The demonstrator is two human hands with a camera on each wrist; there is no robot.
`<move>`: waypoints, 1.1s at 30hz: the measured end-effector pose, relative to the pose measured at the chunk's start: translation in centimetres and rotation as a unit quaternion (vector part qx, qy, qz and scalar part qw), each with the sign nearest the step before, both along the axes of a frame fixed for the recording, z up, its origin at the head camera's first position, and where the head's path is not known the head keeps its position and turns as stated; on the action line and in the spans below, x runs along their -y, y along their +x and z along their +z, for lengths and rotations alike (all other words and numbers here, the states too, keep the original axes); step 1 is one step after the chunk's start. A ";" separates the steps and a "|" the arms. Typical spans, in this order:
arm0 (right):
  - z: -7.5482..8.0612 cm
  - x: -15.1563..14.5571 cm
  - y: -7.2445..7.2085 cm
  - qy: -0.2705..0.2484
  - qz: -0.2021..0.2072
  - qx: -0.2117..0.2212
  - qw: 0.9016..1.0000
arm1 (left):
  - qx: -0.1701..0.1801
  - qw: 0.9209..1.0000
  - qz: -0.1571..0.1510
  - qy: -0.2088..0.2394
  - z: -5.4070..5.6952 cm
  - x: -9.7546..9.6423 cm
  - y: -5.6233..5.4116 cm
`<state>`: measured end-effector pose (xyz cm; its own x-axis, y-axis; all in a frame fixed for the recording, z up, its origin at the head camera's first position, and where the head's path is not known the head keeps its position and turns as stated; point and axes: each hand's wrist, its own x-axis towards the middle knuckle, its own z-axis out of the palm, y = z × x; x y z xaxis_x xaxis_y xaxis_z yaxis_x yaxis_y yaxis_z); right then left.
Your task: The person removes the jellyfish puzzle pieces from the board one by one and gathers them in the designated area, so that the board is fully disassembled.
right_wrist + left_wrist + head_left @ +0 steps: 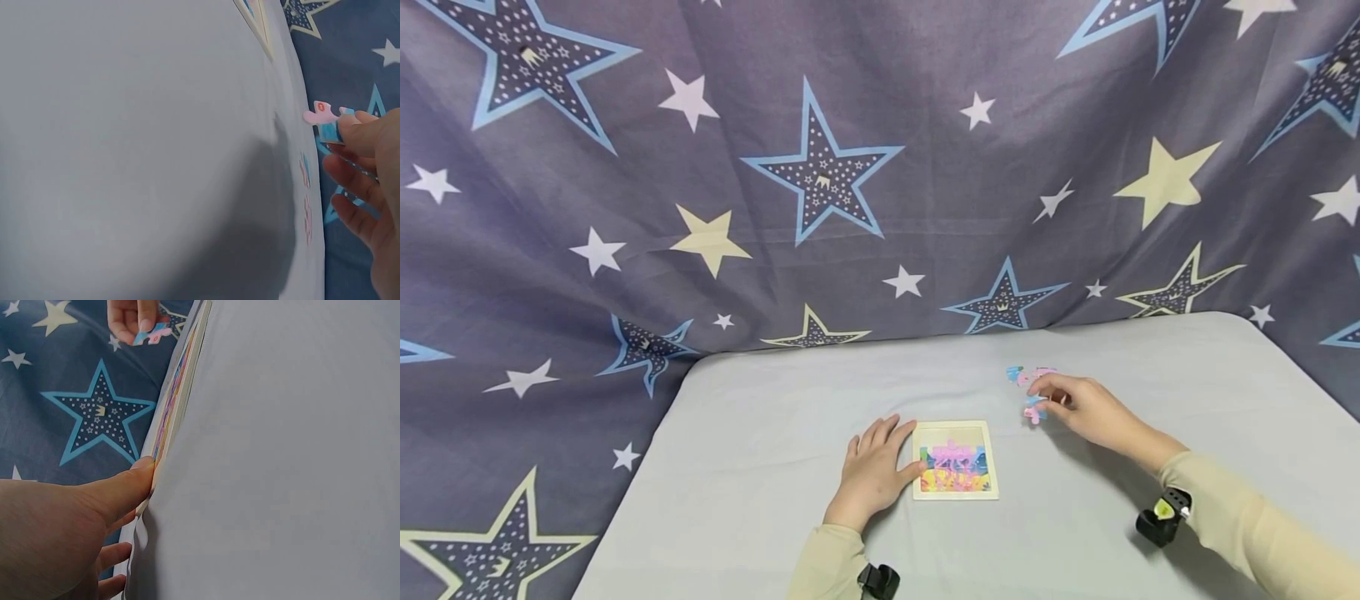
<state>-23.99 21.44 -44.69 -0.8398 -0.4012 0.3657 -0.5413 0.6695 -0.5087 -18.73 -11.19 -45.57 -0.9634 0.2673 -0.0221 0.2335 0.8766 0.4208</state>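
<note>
Puzzle piece [1034, 412], pink and blue, pinched in right hand [1086, 408], lifted over pale table [737, 475] near loose pieces [1024, 378]. Left hand [872, 477] ungripped, fingers extended, thumb on left rim of partly filled puzzle tray [955, 496].

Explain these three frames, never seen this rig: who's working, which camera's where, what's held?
No robot: a person's two bare hands do the work. The wide picture comes from a head-worn camera, the other two from black wrist cameras. On the pale table lies a partly filled puzzle tray, with loose pieces beyond it to the right. The left hand rests at the tray's left edge, thumb on its rim. The right hand pinches a pink-and-blue puzzle piece above the table.
</note>
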 end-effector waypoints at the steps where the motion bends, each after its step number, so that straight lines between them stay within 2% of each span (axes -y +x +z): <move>1: 0.0 -0.3 0.0 0.001 -0.005 0.001 1.000 | 0.001 1.000 0.000 0.001 0.0 0.0 0.0; 13: 0.2 -3.0 -0.6 0.018 -0.079 0.026 0.996 | -0.004 1.000 0.000 -0.006 -0.1 0.0 -0.1; 22: -0.4 -4.7 -2.0 0.038 -0.112 -0.014 0.993 | -0.006 1.000 -0.002 -0.005 -0.1 0.0 -0.1; 33: -0.7 -5.8 -3.5 0.014 -0.174 0.030 0.984 | -0.002 1.000 -0.002 -0.003 0.0 0.0 0.0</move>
<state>-27.49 27.21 -45.41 -0.9480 -0.0949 0.3038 -0.2461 0.8237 -0.5109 -18.75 -11.17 -45.56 -0.9623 0.2713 -0.0198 0.2391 0.8781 0.4145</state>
